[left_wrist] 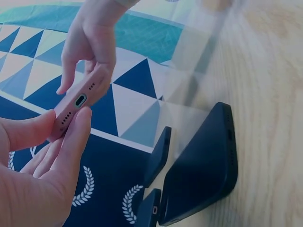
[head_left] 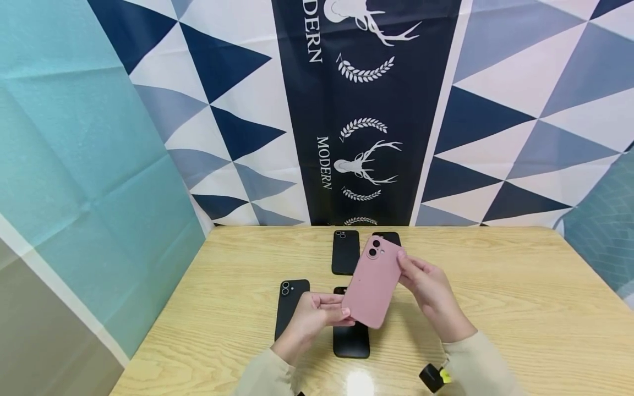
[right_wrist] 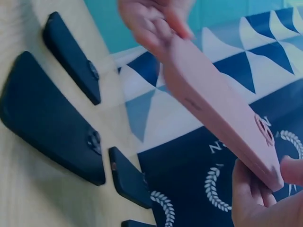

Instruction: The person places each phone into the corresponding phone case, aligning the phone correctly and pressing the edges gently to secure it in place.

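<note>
Both hands hold up a pink phone case (head_left: pixel 372 286) over the table, tilted, its twin-lens camera corner at the upper left. My left hand (head_left: pixel 314 316) pinches its lower left corner between thumb and fingers. At the upper right edge, my right hand (head_left: pixel 428 289) grips it the same way. The left wrist view shows the bottom end of the pink case (left_wrist: pixel 75 104) with a port opening and rows of small holes. Beneath it lies a black phone (head_left: pixel 351 341), partly covered by the case. Another black phone (head_left: pixel 289 302) lies beside the left hand, which hides its lower part.
Farther back on the wooden table (head_left: pixel 520 297) lie a black phone (head_left: pixel 345 253) and another black phone (head_left: pixel 388 237) mostly hidden behind the pink case. A patterned curtain (head_left: pixel 366 110) hangs along the far edge. A small black item (head_left: pixel 432 378) sits by the right sleeve.
</note>
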Demonstrator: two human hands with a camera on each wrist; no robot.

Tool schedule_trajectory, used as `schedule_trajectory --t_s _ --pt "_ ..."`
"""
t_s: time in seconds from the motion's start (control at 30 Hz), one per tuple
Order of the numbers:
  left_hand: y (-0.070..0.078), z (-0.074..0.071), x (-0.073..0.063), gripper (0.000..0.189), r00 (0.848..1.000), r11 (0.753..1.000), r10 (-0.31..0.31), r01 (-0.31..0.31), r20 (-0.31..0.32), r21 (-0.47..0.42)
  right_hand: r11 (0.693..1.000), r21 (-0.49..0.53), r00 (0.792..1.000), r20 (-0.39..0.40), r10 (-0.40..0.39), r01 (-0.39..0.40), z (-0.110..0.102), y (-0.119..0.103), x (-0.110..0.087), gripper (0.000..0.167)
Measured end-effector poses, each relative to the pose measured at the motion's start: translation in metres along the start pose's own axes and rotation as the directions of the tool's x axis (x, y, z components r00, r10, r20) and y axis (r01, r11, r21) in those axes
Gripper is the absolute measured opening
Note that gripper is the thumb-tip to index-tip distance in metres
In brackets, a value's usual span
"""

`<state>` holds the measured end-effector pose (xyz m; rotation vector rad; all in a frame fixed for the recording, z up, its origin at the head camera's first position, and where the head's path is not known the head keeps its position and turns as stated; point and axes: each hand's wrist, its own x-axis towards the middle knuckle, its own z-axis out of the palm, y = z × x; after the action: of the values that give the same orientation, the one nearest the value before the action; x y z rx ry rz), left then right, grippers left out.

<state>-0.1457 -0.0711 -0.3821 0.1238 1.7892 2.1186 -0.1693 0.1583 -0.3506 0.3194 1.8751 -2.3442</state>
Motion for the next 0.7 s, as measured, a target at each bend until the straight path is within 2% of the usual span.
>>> schedule_trajectory --t_s 0.07,0.17,0.3,0.43,0.5,0.6,0.7 --pt "-0.001 0.0 -0.003 0.032 1.0 1.0 -0.008 0.008 0.014 0.018 0.999 0.052 1.0 0.017 -0.007 0.007 -0.003 -0.003 0.003 0.019" --pt "-0.002 -0.001 -0.005 0.031 0.999 0.999 -0.019 0.017 0.036 0.043 0.997 0.072 0.999 0.048 -0.006 0.002 -0.006 -0.005 0.004 0.03" --pt "-0.004 -0.001 -0.006 0.031 0.995 0.996 -0.041 0.033 0.094 0.079 1.0 0.019 0.999 0.038 0.006 -0.006 -0.008 -0.005 0.003 0.029" --pt "-0.004 -0.002 -0.008 0.032 0.981 0.986 -0.091 0.065 0.174 0.151 0.999 -0.039 1.0 0.015 0.026 -0.025 -0.007 -0.004 -0.001 0.025" --pt "-0.001 -0.003 -0.009 0.032 0.974 0.97 -0.125 0.08 0.188 0.228 0.998 -0.057 0.999 0.014 0.03 -0.029 -0.007 -0.003 -0.003 0.024" --pt "0.01 -0.005 -0.007 0.034 0.964 0.93 -0.17 0.089 0.202 0.357 0.997 -0.08 0.999 0.02 0.025 -0.024 -0.005 -0.002 -0.005 0.024" --pt "0.023 -0.005 -0.002 0.035 0.962 0.897 -0.19 0.09 0.194 0.433 0.994 -0.105 0.999 0.043 0.016 -0.011 -0.002 0.001 -0.008 0.024"
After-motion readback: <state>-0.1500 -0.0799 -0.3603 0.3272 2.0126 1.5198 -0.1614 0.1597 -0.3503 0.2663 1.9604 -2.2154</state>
